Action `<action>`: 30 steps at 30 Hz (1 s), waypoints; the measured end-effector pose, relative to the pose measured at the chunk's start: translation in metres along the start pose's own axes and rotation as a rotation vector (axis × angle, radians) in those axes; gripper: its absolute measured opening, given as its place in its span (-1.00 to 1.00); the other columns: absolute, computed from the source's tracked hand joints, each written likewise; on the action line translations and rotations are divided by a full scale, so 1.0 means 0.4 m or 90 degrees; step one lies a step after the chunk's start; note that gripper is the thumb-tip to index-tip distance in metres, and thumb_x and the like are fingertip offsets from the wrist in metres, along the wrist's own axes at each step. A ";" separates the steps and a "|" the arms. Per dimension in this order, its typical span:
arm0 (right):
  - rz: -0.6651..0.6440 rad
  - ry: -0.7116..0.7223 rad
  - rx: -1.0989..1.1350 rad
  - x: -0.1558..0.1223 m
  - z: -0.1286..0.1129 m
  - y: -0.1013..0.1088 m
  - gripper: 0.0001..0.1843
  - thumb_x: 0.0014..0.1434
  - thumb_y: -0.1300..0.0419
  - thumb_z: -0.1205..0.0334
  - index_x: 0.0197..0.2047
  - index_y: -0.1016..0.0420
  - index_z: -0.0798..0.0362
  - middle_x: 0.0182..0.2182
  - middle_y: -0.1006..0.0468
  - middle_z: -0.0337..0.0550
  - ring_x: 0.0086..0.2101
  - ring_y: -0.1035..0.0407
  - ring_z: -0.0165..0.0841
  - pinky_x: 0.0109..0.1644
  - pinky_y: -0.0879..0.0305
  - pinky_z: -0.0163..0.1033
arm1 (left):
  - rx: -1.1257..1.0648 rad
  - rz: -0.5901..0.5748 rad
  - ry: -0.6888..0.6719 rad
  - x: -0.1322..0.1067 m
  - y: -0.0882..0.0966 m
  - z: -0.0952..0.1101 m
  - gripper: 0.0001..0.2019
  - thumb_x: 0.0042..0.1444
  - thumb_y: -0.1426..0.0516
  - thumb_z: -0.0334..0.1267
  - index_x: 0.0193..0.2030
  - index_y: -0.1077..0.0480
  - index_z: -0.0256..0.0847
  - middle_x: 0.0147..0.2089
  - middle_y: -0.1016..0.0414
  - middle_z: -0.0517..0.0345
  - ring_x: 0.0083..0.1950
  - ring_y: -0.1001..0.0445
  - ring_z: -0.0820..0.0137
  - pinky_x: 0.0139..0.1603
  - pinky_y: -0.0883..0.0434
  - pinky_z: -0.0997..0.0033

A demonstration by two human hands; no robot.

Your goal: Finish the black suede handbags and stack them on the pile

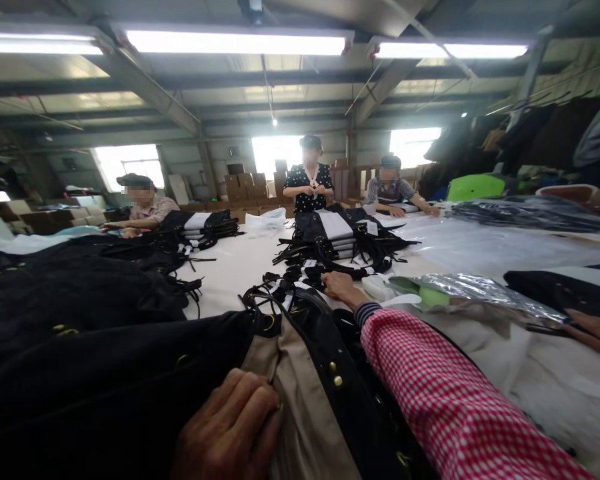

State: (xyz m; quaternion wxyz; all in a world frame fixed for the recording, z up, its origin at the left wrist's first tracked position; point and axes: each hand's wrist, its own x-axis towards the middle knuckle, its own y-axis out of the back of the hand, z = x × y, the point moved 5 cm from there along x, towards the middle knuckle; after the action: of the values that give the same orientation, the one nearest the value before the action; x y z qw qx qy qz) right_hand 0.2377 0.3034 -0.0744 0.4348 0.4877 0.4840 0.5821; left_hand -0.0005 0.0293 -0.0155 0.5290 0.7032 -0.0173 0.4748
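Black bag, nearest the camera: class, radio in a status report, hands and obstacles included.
Left hand on beige lining. Right hand by black stack ahead, grip unclear. Black bag with lining exposed. Stack may crowd the far side.

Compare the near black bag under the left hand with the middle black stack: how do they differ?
The near bag lies open, baring beige lining; the middle stack bares none. The near bag appears single, whereas the middle stack has several layers. The left hand touches the near bag, not the middle stack. Both are mainly black.
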 end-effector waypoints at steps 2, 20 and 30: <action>0.036 0.030 -0.033 -0.019 -0.003 0.047 -0.75 0.34 -0.09 0.38 -0.02 -0.58 0.12 -0.08 -0.60 0.07 -0.03 -0.44 -0.18 -0.04 -0.36 -0.15 | -0.019 0.005 0.004 0.004 0.002 0.007 -0.86 0.35 -0.03 -0.42 -0.22 -0.33 -0.14 -0.27 -0.46 0.19 -0.22 -0.45 0.41 -0.19 -0.41 0.47; 0.238 -0.093 -0.108 -0.562 0.189 0.485 -0.80 0.15 -0.21 0.34 -0.14 -0.58 0.05 -0.13 -0.60 -0.06 -0.06 -0.37 -0.19 -0.15 -0.17 -0.21 | 0.011 -0.035 0.045 0.015 0.007 0.007 -0.77 0.38 0.00 -0.26 -0.29 -0.41 -0.18 -0.27 -0.45 0.13 -0.14 -0.41 0.32 -0.16 -0.34 0.37; 0.154 -0.226 0.072 -0.810 0.194 0.417 -0.84 0.12 -0.26 0.21 -0.24 -0.64 0.03 -0.32 -0.61 -0.19 -0.28 -0.40 -0.32 -0.26 -0.11 -0.28 | 0.043 -0.091 0.056 0.017 0.014 0.010 -0.74 0.39 0.02 -0.16 -0.25 -0.40 -0.17 -0.21 -0.44 0.13 -0.08 -0.43 0.29 -0.17 -0.30 0.36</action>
State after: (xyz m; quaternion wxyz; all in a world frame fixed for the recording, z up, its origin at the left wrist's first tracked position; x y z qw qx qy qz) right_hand 0.3560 -0.0283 0.0471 0.4117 0.6607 0.3698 0.5072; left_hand 0.0030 0.0270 -0.0066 0.5377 0.6986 0.0722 0.4665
